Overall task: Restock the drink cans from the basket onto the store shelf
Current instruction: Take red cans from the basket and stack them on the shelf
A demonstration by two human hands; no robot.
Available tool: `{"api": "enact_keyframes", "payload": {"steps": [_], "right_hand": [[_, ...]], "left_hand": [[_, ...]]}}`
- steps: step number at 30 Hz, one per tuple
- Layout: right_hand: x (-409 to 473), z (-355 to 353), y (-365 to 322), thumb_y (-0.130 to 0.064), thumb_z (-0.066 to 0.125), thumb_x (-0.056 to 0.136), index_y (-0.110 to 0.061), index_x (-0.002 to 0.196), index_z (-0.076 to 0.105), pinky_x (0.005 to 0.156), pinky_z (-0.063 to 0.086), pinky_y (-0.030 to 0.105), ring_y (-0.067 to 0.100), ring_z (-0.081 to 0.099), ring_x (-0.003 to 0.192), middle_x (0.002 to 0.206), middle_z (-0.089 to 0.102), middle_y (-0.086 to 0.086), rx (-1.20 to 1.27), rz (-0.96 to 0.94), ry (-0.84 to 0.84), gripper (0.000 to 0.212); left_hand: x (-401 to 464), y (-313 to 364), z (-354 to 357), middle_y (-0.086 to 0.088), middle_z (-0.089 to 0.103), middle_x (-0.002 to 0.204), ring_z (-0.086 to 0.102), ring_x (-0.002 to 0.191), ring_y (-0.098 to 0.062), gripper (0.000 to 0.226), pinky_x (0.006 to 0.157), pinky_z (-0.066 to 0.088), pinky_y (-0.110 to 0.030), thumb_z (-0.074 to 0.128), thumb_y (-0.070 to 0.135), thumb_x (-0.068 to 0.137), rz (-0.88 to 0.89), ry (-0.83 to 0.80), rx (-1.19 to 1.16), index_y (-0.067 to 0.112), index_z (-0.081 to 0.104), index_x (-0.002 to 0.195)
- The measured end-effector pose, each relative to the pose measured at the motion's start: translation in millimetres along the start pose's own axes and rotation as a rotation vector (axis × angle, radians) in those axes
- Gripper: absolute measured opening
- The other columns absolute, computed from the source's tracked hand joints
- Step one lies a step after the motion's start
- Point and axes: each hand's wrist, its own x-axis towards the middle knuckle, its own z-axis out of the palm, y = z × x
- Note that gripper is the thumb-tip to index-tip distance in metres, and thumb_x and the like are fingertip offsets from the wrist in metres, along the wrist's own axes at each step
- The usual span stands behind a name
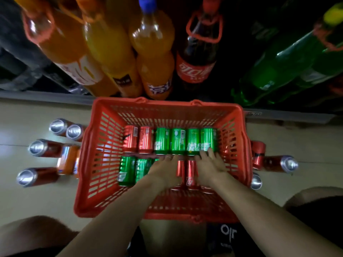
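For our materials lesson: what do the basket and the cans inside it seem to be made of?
Basket: moulded red plastic, matt, judging by its slotted walls and rounded rim. Green cans and red cans: probably thin metal with glossy printed coating; light streaks run along their sides.

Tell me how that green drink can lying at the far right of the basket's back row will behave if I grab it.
The green metal can lies on its side in the red plastic basket, so it probably rolls if nudged. Its smooth, shiny wall may be slippery. It looks undented, likely full, so rigid and fairly heavy for its size. The right hand already touches it.
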Motion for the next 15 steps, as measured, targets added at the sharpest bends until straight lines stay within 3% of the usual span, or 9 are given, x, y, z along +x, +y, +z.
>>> {"api": "enact_keyframes", "payload": {"steps": [5,10,15], "right_hand": [[42,0,-16,-0.036,0.062,0.092,-0.018,0.134,0.058,0.104,0.041,0.041,0.030,0.044,0.131,0.137,0.055,0.006,-0.099,0.068,-0.025,0.045],[45,-3,-26,-0.031,0.067,0.092,-0.020,0.146,0.049,0.108,0.041,0.055,0.032,0.032,0.142,0.150,0.042,0.008,-0.067,0.165,-0.186,0.058],[39,0,-18,-0.023,0.065,0.094,-0.020,0.150,0.046,0.109,0.043,0.050,0.032,0.022,0.147,0.160,0.024,0.010,-0.015,0.203,-0.183,0.060]], "left_hand": [[47,-8,24,-0.017,0.037,0.159,0.032,0.147,-0.038,0.082,0.119,0.029,-0.048,0.061,0.048,0.095,0.001,0.017,0.235,0.021,0.022,0.162],[58,-7,29,-0.021,0.040,0.156,0.034,0.144,-0.040,0.083,0.116,0.032,-0.048,0.063,0.046,0.093,0.000,0.030,0.253,0.026,0.020,0.161],[61,0,33,-0.025,0.044,0.153,0.034,0.144,-0.044,0.084,0.117,0.031,-0.048,0.060,0.041,0.096,-0.026,0.006,0.250,0.025,0.013,0.163]]}}
